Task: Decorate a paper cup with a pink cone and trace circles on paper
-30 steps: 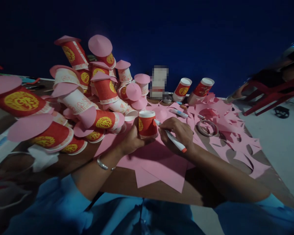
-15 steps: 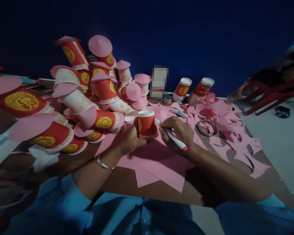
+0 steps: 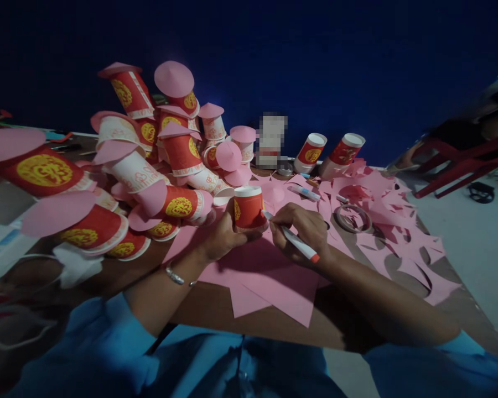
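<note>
A red paper cup (image 3: 249, 209) with a white top and a yellow print at its left edge is held upright over pink paper sheets (image 3: 257, 271). My left hand (image 3: 224, 235) is closed around its left side and base. In my right hand (image 3: 301, 229) is a white marker (image 3: 292, 240) with an orange-red end, gripped like a pen. The marker's other end meets the cup's right side; whether it leaves a mark there cannot be made out. Another marker (image 3: 304, 192), white and blue, lies on the paper beyond my right hand.
Several red or white cups with pink paper cones (image 3: 180, 149) are piled at the left. Two cups (image 3: 310, 152) stand at the back. Pink offcuts (image 3: 382, 215) and a roll of tape (image 3: 352, 219) lie right. A person sits on a red chair (image 3: 460, 160) beyond the table.
The marker's end has moved slightly down along the cup's right side. The cup stays in my left hand, and the whole view has shifted a little.
</note>
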A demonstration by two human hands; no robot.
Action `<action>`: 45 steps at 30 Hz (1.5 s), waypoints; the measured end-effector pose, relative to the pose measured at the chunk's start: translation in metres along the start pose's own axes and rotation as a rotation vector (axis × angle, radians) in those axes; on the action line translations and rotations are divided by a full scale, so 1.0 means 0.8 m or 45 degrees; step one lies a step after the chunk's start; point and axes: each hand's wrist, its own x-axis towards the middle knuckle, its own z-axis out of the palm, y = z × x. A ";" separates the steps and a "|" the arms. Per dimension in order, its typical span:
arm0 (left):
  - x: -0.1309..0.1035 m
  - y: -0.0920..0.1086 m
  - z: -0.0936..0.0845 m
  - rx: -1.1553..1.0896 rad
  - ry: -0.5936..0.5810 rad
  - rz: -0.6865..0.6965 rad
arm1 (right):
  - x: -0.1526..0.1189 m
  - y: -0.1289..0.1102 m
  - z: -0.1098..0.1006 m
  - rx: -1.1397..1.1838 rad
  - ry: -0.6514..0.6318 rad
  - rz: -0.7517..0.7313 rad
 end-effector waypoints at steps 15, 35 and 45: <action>0.007 -0.023 -0.014 0.278 0.126 0.108 | -0.005 -0.012 0.008 -0.058 -0.049 -0.181; -0.001 -0.020 -0.009 0.308 0.053 0.137 | -0.009 -0.006 0.011 -0.175 -0.059 -0.139; 0.006 -0.018 -0.004 0.173 0.001 0.162 | -0.011 -0.008 0.013 -0.129 -0.080 -0.130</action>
